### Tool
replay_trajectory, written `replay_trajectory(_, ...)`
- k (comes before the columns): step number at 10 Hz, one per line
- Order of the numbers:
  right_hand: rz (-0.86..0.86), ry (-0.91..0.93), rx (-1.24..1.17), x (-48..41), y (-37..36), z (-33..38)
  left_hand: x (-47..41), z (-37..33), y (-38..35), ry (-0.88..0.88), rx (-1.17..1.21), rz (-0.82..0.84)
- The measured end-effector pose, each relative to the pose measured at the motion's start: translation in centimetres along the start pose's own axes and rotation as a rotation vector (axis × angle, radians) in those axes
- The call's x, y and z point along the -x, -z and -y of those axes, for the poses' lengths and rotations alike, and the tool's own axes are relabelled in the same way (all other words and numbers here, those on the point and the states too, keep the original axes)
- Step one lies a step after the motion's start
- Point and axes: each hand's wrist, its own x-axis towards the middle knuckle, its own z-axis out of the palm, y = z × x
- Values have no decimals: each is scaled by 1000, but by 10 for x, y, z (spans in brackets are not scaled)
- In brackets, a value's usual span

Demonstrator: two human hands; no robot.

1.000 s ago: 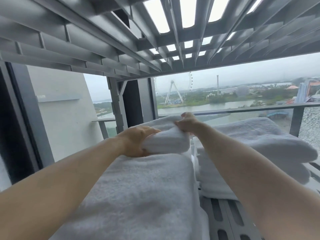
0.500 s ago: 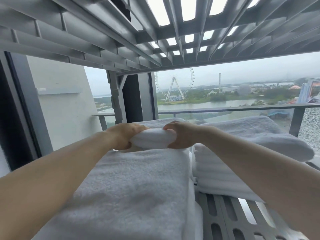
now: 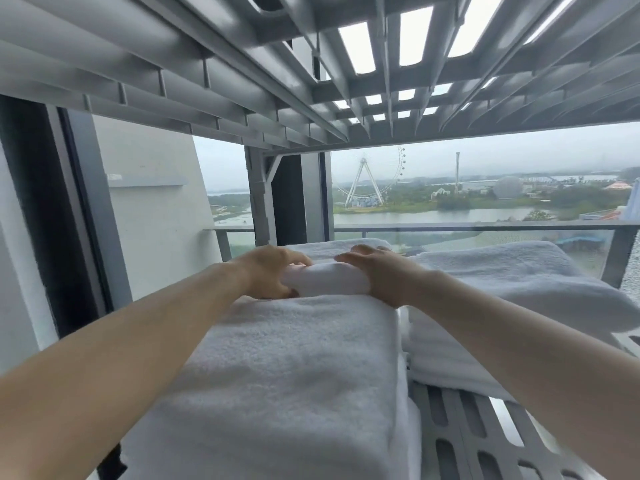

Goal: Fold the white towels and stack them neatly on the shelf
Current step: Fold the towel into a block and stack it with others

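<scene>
- White towels: a tall folded stack (image 3: 294, 375) fills the near centre of the view, lying flat with its long side running away from the camera, on the left part of the shelf.
- Upper shelf (image 3: 242, 64): the grey ribbed underside of the tier above spans the top of the view, with light showing through its slots.
- Second stack (image 3: 502, 296): more folded white towels lie just beside the near stack, on its right. The top one is thick and its edge overhangs to the right.
- Shelf (image 3: 460, 427): a grey slatted surface, bare at lower right, carries both stacks.
- Glass railing (image 3: 485, 226): it stands behind the shelf, with water and trees beyond.
- Small towel (image 3: 329, 278): a rolled or tightly folded white bundle lies crosswise on the far end of the near stack, between the two hands.
- Left hand (image 3: 266, 271): it grips the bundle's left end, fingers curled over the top and thumb beneath.
- Right hand (image 3: 377, 271): it cups the bundle's right end, with fingers laid across the top and the heel down the side. The thumb is hidden.
- Ferris wheel (image 3: 367, 178): small in the distance, across the water.
</scene>
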Motion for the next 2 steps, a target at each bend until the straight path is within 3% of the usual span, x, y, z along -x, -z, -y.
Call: replay_trajectory(2, 36, 93, 13, 12, 4, 4, 8, -17, 3, 30, -71, 58)
